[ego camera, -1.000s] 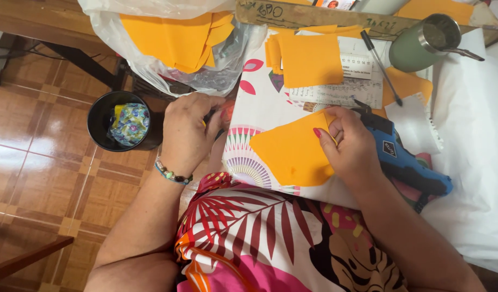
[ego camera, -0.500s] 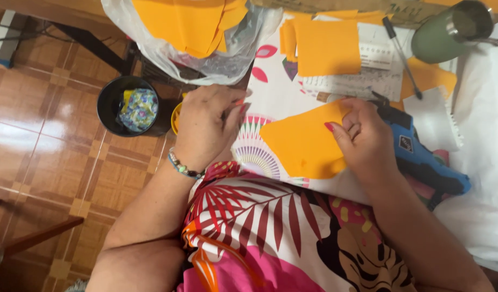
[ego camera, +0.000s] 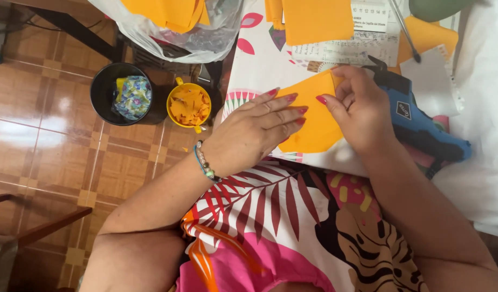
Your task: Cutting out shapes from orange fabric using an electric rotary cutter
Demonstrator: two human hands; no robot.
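1. The left hand (ego camera: 254,132) is lying flat on the orange paper piece (ego camera: 313,116), its fingers stretched out side by side and pressing the sheet down; a beaded bracelet (ego camera: 205,165) is circling its wrist.
2. The right hand (ego camera: 362,111) is pinching the upper right edge of that same paper between thumb and fingers, the fingers curled in.
3. The orange paper piece is resting on the patterned cloth (ego camera: 259,65) at the near edge of the table, between the two hands.
4. A blue glue gun (ego camera: 422,124) is lying just beside the right hand, partly hidden under it.
5. On the tiled floor (ego camera: 43,146) to the left, a small yellow cup (ego camera: 189,105) is sitting full of orange paper scraps.
6. Just beside it, a black bucket (ego camera: 105,92) is holding a crumpled patterned wrapper or cloth; which one, I cannot tell.
7. Farther off, a printed sheet (ego camera: 357,46) is lying on the table with an orange square (ego camera: 316,21) overlapping it.
8. A pen (ego camera: 405,30) is lying slantwise near the top right.
9. At the far edge, a clear plastic bag (ego camera: 200,38) is holding more orange sheets (ego camera: 162,13).
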